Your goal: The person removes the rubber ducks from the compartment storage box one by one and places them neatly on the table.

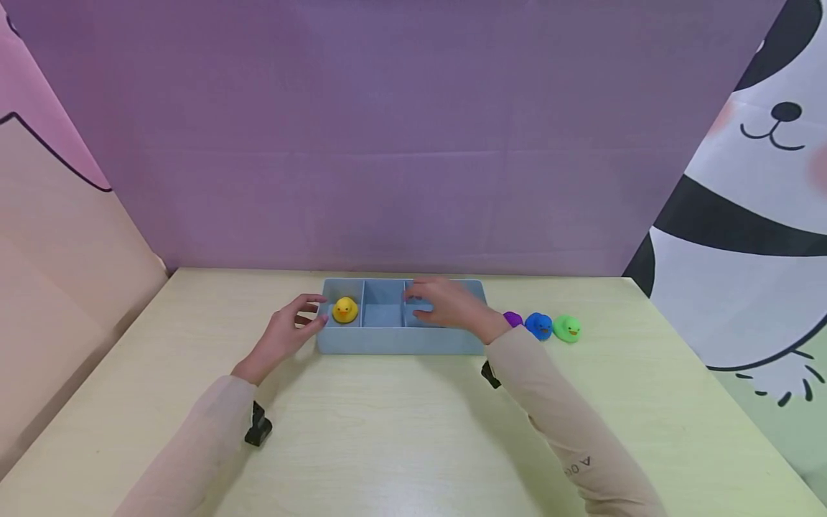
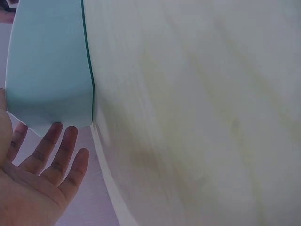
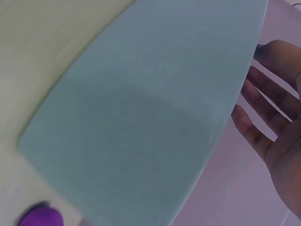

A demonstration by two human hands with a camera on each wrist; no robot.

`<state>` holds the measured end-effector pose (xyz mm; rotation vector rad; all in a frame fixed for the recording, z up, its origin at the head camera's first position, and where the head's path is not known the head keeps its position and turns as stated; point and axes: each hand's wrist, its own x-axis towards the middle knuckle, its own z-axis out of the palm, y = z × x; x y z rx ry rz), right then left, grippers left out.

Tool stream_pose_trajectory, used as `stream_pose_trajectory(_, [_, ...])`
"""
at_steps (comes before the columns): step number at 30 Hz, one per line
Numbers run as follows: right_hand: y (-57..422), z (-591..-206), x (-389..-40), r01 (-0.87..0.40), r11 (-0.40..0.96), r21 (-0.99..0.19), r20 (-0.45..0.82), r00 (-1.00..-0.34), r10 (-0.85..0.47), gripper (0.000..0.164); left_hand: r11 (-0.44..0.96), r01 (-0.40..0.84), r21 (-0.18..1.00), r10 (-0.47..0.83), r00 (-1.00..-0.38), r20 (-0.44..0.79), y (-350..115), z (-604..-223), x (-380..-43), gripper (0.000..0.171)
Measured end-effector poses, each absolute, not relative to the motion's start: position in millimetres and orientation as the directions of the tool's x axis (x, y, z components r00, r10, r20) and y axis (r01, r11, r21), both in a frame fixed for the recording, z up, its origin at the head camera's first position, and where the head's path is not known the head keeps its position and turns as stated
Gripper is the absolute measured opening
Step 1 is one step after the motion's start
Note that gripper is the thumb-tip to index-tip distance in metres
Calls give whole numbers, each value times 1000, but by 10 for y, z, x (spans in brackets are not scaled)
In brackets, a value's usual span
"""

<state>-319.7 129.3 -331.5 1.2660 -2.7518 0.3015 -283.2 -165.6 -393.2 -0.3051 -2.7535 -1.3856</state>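
A pale blue tray point(image 1: 388, 343) with three compartments sits on a light wooden table point(image 1: 400, 431), near its far edge. A yellow duck point(image 1: 344, 310) sits in the tray's left compartment. The right hand point(image 1: 449, 305) hovers over the tray's right compartment, fingers straight and spread, holding nothing. The left hand point(image 1: 287, 336) rests at the tray's left end (fingers relaxed and parted). Just right of the tray stand a purple duck point(image 1: 513, 319), a blue duck point(image 1: 538, 326) and a green duck point(image 1: 567, 328).

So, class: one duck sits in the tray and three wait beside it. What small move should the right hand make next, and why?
Probably draw the right hand back to the purple duck: it is nearest, and the tray middle compartment looks empty.
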Motion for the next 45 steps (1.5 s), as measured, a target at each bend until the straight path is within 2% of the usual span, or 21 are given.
stream_pose_trajectory(12, [961,-3324,-3280,-776,611,-160,147,-630,-762,26,567,205,798,164,-977,134,-1639,-3947,-2838,41])
stream_pose_trajectory(29, [508,-3273,-3356,-735,649,-196,87,-672,-735,31,575,215,790,166,-975,144,-1654,-3954,-2851,41])
stream_pose_trajectory(45, [222,-3398,-3462,-707,674,-214,82,-701,-709,30,561,237,793,178,-970,164,-1686,-3968,-2850,41])
